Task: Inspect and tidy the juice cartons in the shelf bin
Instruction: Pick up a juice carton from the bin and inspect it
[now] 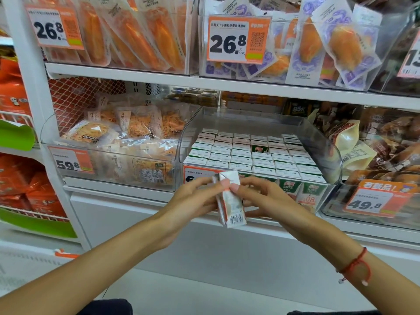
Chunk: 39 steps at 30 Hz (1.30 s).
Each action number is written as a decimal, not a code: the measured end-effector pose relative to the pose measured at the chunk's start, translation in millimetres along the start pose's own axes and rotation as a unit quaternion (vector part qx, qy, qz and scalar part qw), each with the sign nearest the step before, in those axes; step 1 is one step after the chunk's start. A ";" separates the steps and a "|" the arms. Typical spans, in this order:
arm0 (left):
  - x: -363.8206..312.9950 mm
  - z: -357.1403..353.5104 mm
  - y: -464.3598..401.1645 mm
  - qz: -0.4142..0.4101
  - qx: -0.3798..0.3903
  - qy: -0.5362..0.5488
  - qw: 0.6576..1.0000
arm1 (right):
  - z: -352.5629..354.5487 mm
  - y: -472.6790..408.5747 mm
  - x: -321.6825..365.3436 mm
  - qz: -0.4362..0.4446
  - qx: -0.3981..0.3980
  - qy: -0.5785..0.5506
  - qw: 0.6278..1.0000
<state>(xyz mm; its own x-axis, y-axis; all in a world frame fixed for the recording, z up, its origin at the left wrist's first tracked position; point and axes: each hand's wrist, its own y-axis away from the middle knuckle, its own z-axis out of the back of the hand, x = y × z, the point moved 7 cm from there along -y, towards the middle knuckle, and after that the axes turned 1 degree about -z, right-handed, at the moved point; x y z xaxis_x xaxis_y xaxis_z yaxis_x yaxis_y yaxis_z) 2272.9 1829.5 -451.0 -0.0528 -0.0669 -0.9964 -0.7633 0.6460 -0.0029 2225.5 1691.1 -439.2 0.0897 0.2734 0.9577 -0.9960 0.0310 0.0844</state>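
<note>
A small juice carton [230, 201], white with an orange edge and a barcode at its lower end, is held in front of the shelf, tilted. My left hand [193, 196] grips its left side and my right hand [261, 196] grips its right side, thumbs meeting on its upper face. Behind it stands a clear plastic shelf bin [327, 151] packed with rows of upright cartons [241, 153] with white tops and green fronts. One gap in the rows shows a lower green carton [259, 148].
A clear bin of snack packets [127, 137] stands left of the carton bin. A bin of dark packaged snacks [386, 146] stands to the right. The upper shelf holds bins with orange price tags [238, 39]. White shelf front panel [159, 223] lies below.
</note>
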 end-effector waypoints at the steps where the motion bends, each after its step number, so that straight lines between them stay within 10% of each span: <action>1: -5.0 0.1 0.0 -0.035 -0.009 -0.028 0.999 | 2.7 0.6 3.4 0.020 -0.001 0.005 1.000; 11: -29.2 -2.2 5.0 -0.212 -0.022 -0.221 0.952 | 18.8 12.3 28.1 0.191 -0.040 0.033 0.980; 16: -10.0 7.9 -1.4 -0.050 -0.048 -0.019 0.997 | 15.7 16.3 33.3 0.193 -0.035 0.032 0.980; 21: 9.1 9.5 0.7 0.120 -0.065 0.213 0.968 | 4.7 18.5 35.7 0.198 -0.025 0.089 0.976; 29: 23.4 6.3 5.0 0.226 -0.077 0.257 0.937 | 11.9 11.2 22.6 0.122 -0.066 -0.009 0.990; 39: -17.5 22.0 -2.7 -0.058 -0.114 0.114 0.985 | 4.4 9.0 2.9 0.000 0.029 -0.058 0.998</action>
<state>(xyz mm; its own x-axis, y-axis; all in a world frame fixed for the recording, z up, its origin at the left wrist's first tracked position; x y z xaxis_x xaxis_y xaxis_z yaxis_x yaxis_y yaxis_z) 2290.0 1845.7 -435.5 -0.0799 -0.3161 -0.9454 -0.8963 0.4379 -0.0707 2216.7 1687.9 -434.4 0.0920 0.1594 0.9829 -0.9949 -0.0257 0.0973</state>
